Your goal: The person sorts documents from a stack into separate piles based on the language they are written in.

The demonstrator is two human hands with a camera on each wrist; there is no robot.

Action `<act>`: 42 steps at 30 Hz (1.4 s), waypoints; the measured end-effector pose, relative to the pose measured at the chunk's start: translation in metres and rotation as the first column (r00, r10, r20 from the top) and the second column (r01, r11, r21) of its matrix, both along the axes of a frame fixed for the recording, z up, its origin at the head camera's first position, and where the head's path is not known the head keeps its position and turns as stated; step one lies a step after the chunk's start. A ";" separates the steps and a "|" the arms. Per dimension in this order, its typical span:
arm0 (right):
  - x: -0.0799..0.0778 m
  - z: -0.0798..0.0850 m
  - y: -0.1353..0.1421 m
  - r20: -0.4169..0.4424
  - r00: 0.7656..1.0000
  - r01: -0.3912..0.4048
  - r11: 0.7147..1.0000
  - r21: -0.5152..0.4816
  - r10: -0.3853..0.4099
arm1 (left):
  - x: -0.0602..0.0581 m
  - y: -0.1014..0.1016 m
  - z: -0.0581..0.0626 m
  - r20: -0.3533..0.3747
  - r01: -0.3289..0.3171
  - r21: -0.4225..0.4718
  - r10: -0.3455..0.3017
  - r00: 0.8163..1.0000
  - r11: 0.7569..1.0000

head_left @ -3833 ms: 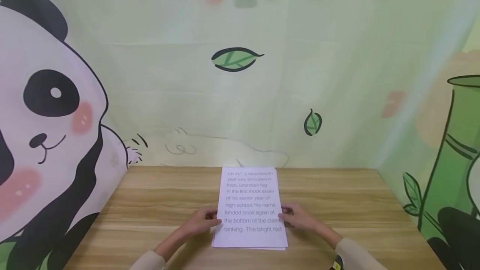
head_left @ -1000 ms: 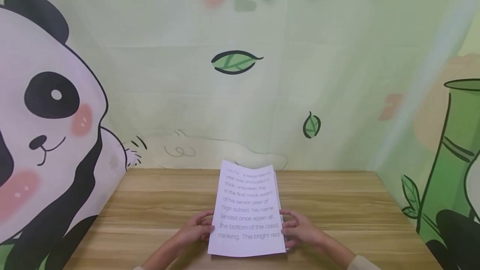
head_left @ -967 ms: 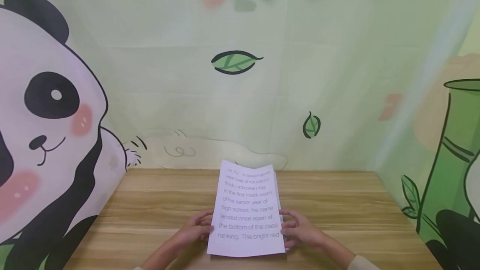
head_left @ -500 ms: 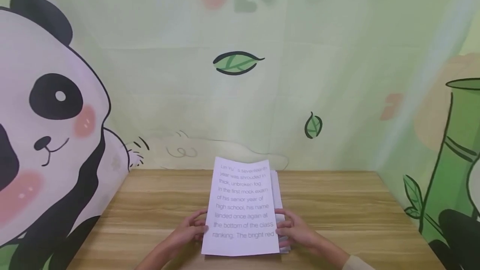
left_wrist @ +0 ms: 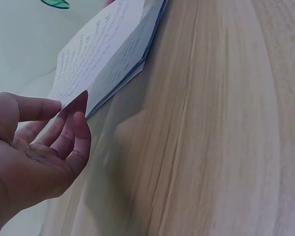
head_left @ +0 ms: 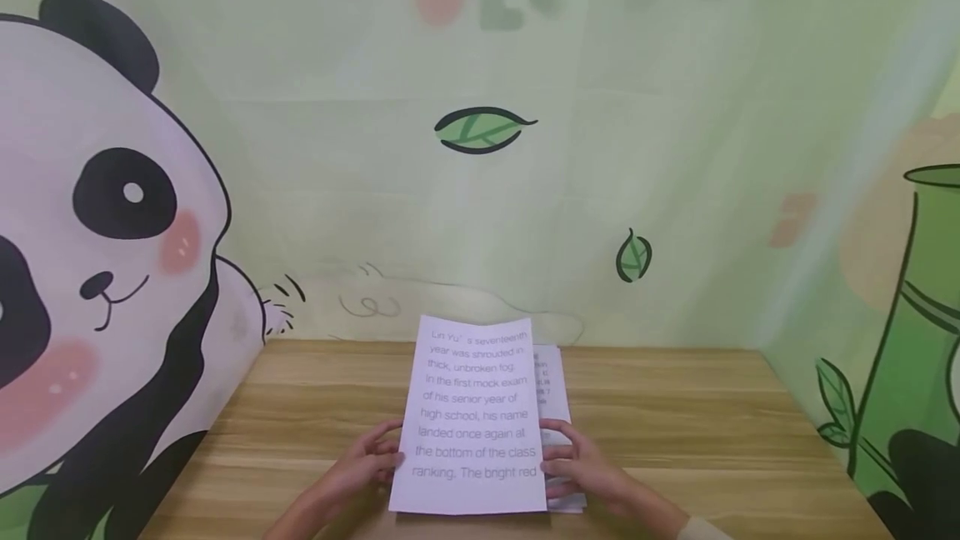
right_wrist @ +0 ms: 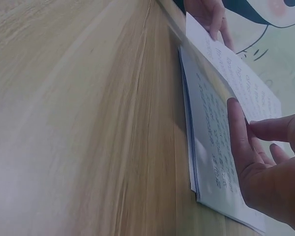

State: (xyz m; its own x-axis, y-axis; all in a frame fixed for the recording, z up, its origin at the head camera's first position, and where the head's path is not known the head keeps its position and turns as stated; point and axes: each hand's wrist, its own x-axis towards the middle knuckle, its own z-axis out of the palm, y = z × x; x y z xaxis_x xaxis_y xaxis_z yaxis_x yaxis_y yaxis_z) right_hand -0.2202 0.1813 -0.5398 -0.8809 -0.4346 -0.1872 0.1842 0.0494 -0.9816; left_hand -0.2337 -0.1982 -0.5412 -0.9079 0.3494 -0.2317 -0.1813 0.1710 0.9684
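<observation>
In the head view, the printed sheet [head_left: 476, 411] is held above the table [head_left: 712, 415] toward 6 o'clock, its top edge sagging mid-way. The left hand [head_left: 360, 473] pinches its edge at 8 o'clock, the right hand [head_left: 592, 465] at 4 o'clock; pressing these inward could crease it. The paper stack [head_left: 555, 390] shows at the sheet's 3 o'clock.

In the left wrist view, the left hand, at 9 o'clock, grips between thumb and fingers only near the rim, so a light pinch could let the paper slip.

In the right wrist view, the right hand, at 4 o'clock, pinches just above the stack, whose edges look uneven; low fingers might drag those pages askew.
</observation>
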 end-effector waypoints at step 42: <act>-0.010 -0.008 -0.067 0.062 0.998 0.009 0.997 -0.073 -0.004 | 0.004 -0.064 -0.006 -0.006 -0.016 0.046 0.016 1.000 0.999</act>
State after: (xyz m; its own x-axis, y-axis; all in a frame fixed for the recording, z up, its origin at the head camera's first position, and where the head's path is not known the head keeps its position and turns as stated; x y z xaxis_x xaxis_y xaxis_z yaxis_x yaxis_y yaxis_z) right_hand -0.2303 0.1141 -0.5475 -0.8715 -0.4432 -0.2097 0.2450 -0.0233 -0.9692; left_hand -0.2294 -0.2625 -0.5475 -0.9148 0.3451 -0.2099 -0.1775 0.1233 0.9764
